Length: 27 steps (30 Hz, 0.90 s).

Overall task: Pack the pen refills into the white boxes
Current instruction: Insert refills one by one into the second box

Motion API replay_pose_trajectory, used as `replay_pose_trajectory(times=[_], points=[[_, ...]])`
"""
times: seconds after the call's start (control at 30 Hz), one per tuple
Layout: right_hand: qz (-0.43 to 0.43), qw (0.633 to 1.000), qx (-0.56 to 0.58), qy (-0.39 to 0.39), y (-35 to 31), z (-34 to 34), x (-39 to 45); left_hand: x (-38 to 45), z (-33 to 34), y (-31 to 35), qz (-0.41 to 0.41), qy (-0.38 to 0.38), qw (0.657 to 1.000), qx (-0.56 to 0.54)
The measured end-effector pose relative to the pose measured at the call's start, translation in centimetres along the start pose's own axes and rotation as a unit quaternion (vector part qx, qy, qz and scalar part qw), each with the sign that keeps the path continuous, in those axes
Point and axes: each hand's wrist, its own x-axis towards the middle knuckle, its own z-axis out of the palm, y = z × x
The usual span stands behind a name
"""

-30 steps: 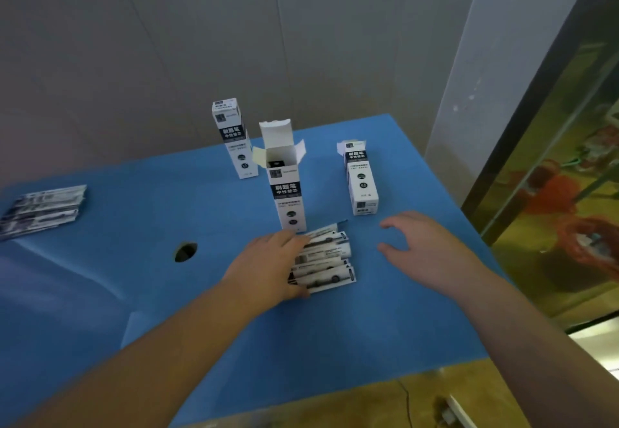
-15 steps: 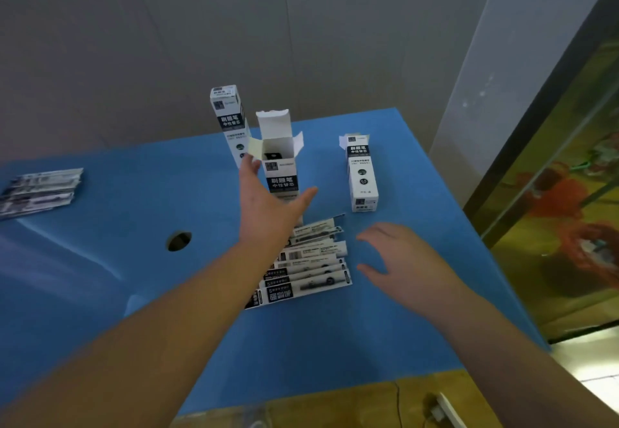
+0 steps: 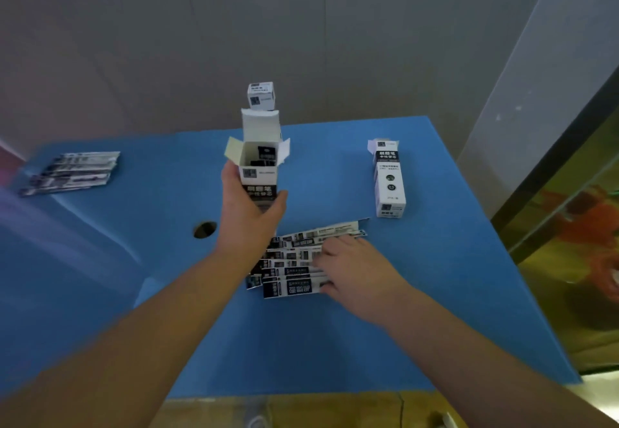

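Refills (image 3: 294, 261) are lying fanned on the blue surface (image 3: 435, 293), looking light and slippery; right hand (image 3: 355, 270) is pressing them flat-fingered while left hand (image 3: 249, 213) is gripping the open box (image 3: 259, 173).

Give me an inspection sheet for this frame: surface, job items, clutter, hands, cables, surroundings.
Surface: blue table with a round hole.
Job's things: open white box, flaps up, dark packets inside; closed box behind it; closed box at right; fanned pile of refill packets near the front; second packet stack at far left.
Clutter: nothing seen.
Hands: left hand grips the open box; right hand rests, fingers spread, on the fanned pile.
Cables: thin dark line on the floor below the table edge, possibly a cable.
Surroundings: grey wall behind; colourful blurred area at right.
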Motion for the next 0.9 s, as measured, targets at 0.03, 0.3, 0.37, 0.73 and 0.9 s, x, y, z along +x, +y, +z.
replay_pose_trajectory(times=[0.03, 0.3, 0.37, 0.73, 0.9], points=[[0.001, 1.0, 0.002, 0.004, 0.1, 0.1, 0.1, -0.8, -1.0, 0.1, 0.009, 0.011, 1.0, 0.003], [-0.006, 1.0, 0.014, 0.018, 0.3, 0.7, 0.2, -8.3, -5.0, -2.3, 0.005, 0.098, 0.995, 0.0], [-0.007, 1.0, 0.02, 0.02, 0.3, 0.7, 0.1, -9.2, -5.0, -2.9, 0.008, 0.116, 0.993, -0.002], [-0.01, 0.997, -0.052, -0.053, -1.0, -0.3, 0.4, -8.9, -2.8, -4.3, 0.038, 0.095, 0.995, -0.003], [0.065, 0.997, 0.041, -0.023, -0.6, -1.9, 0.4, -9.2, -2.2, -5.2, 0.011, 0.069, 0.997, -0.024]])
